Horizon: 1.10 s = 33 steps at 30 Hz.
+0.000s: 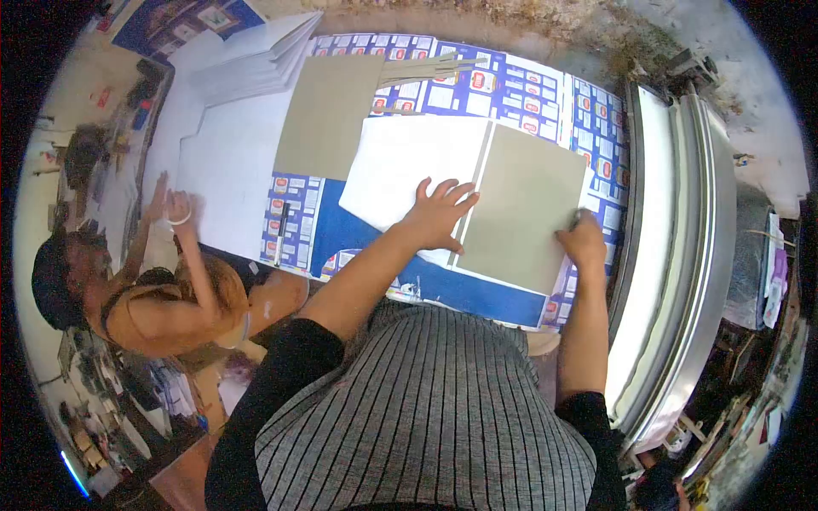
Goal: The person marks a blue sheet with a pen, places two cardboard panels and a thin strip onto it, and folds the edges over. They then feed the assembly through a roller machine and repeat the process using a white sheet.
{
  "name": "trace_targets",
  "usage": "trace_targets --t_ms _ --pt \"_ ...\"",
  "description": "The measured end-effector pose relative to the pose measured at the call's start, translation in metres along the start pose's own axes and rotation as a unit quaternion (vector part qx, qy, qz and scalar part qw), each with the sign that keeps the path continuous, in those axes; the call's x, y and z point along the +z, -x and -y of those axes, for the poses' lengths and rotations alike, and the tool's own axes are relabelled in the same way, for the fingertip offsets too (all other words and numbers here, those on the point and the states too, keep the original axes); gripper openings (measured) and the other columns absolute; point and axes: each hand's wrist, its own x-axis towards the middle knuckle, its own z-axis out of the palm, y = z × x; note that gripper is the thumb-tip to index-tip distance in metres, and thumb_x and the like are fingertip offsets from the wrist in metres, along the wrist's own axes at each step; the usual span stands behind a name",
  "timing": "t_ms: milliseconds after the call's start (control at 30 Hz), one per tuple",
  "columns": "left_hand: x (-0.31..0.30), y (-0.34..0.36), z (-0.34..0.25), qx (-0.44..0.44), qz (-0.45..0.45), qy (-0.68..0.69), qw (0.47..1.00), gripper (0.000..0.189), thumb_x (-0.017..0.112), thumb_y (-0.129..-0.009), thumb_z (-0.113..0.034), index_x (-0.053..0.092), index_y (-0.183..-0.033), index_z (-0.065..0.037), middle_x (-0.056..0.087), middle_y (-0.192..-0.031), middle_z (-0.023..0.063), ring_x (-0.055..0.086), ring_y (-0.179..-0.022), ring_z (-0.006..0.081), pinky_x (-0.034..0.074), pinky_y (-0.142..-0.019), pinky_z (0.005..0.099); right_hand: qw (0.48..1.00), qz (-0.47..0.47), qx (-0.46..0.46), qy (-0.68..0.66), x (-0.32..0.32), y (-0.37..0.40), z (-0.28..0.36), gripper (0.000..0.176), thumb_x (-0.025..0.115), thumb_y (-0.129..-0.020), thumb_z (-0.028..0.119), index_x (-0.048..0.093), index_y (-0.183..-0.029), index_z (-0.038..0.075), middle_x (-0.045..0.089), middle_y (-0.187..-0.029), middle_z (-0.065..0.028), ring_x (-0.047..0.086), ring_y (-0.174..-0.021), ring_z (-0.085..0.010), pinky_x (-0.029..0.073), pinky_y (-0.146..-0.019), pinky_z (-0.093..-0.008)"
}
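My left hand (440,217) lies open with spread fingers on a white sheet (409,157). Its fingertips reach a narrow grey strip (480,175) that runs along the left side of a grey cardboard panel (528,213). On the panel's right edge rests my right hand (584,243), its fingers curled in. Something small and dark shows at those fingers, and I cannot tell what it is. Sheet, strip and panel lie over a blue sheet (477,288) with white edges.
A second grey board (328,115) lies farther left, near loose grey strips (426,70). Printed blue sheets (545,85) cover the table. At left, another person (170,298) reaches over white paper (230,162). A long metal-edged machine (690,255) borders the right side.
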Motion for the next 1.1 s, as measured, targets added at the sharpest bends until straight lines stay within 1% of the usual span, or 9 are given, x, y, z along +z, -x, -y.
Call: trace_targets --t_ms 33,100,167,233,333,533,833,967,1100 --pt "0.001 0.0 0.0 0.002 0.002 0.0 1.0 0.115 0.09 -0.059 -0.051 0.034 -0.154 -0.016 0.029 -0.16 0.0074 0.025 -0.147 0.0327 0.017 -0.114 0.0682 1.0 0.001 0.003 0.0 0.003 0.002 0.018 0.055 0.079 -0.072 0.028 0.059 -0.115 0.0 0.062 -0.126 -0.0248 0.063 -0.111 -0.037 0.053 -0.089 -0.0493" --pt "0.001 -0.002 0.0 -0.003 0.002 0.002 1.0 0.111 0.089 -0.062 -0.049 0.035 -0.153 -0.015 0.03 -0.16 0.0065 0.024 -0.147 0.0313 0.016 -0.114 0.0678 0.994 -0.09 0.068 0.009 0.002 -0.006 0.05 0.064 0.079 -0.074 0.032 0.056 -0.126 0.003 0.052 -0.141 -0.0233 0.054 -0.124 -0.0402 0.049 -0.097 -0.051" --pt "-0.006 -0.003 -0.004 0.002 0.011 0.012 1.0 0.113 0.089 -0.06 -0.049 0.035 -0.153 -0.015 0.03 -0.16 0.0057 0.025 -0.147 0.031 0.015 -0.114 0.0672 0.966 -0.217 -0.138 -0.021 0.043 -0.03 0.052 0.067 0.074 -0.082 0.036 0.053 -0.138 0.007 0.045 -0.149 -0.022 0.041 -0.138 -0.0405 0.039 -0.109 -0.0531" --pt "-0.008 -0.004 -0.006 -0.019 0.021 -0.009 1.0 0.112 0.088 -0.06 -0.05 0.036 -0.153 -0.016 0.03 -0.16 0.005 0.025 -0.147 0.0306 0.015 -0.114 0.0671 0.964 -0.195 -0.181 0.026 0.052 -0.039 0.079 0.066 0.066 -0.09 0.039 0.047 -0.147 0.01 0.04 -0.154 -0.0206 0.033 -0.145 -0.0377 0.027 -0.116 -0.0562" --pt "-0.006 -0.006 -0.004 -0.021 0.032 -0.002 0.999 0.115 0.089 -0.059 -0.049 0.033 -0.155 -0.018 0.026 -0.162 0.0063 0.025 -0.148 0.0314 0.016 -0.114 0.0686 0.958 -0.2 -0.2 0.034 0.068 -0.047 0.091 0.059 0.057 -0.097 0.039 0.047 -0.148 0.012 0.036 -0.158 -0.0167 0.027 -0.149 -0.0337 0.024 -0.116 -0.0617" --pt "-0.006 -0.006 0.0 -0.011 0.031 0.014 0.999 0.112 0.088 -0.061 -0.051 0.035 -0.154 -0.017 0.027 -0.162 0.0066 0.025 -0.147 0.0323 0.015 -0.115 0.0674 0.955 -0.191 -0.215 0.075 0.078 -0.055 0.101 0.053 0.048 -0.1 0.038 0.047 -0.149 0.018 0.034 -0.16 -0.0113 0.028 -0.149 -0.0295 0.019 -0.116 -0.0652" --pt "0.002 -0.004 0.003 0.008 -0.005 -0.008 1.0 0.115 0.086 -0.06 -0.055 0.034 -0.154 -0.016 0.027 -0.161 0.0066 0.026 -0.146 0.0331 0.019 -0.113 0.0671 0.955 -0.171 -0.223 0.098 0.08 -0.057 0.104 0.052 0.045 -0.102 0.039 0.044 -0.151 0.021 0.034 -0.161 -0.009 0.026 -0.15 -0.0304 0.016 -0.116 -0.0672" --pt "-0.006 -0.006 -0.001 -0.005 0.024 -0.013 1.0 0.114 0.086 -0.061 -0.054 0.034 -0.154 -0.015 0.027 -0.161 0.0067 0.027 -0.146 0.0326 0.019 -0.113 0.0676 0.956 -0.176 -0.217 0.089 0.082 -0.057 0.104 0.052 0.045 -0.102 0.039 0.045 -0.151 0.022 0.033 -0.161 -0.0072 0.027 -0.15 -0.0309 0.017 -0.115 -0.0691" --pt "-0.005 -0.003 -0.003 0.004 0.017 -0.015 1.0 0.113 0.087 -0.061 -0.053 0.034 -0.153 -0.015 0.027 -0.161 0.007 0.027 -0.146 0.0326 0.019 -0.113 0.0679 0.958 -0.173 -0.227 0.031 0.065 -0.057 0.092 0.054 0.053 -0.099 0.035 0.047 -0.148 0.013 0.04 -0.156 -0.0145 0.034 -0.145 -0.0342 0.022 -0.116 -0.0634"
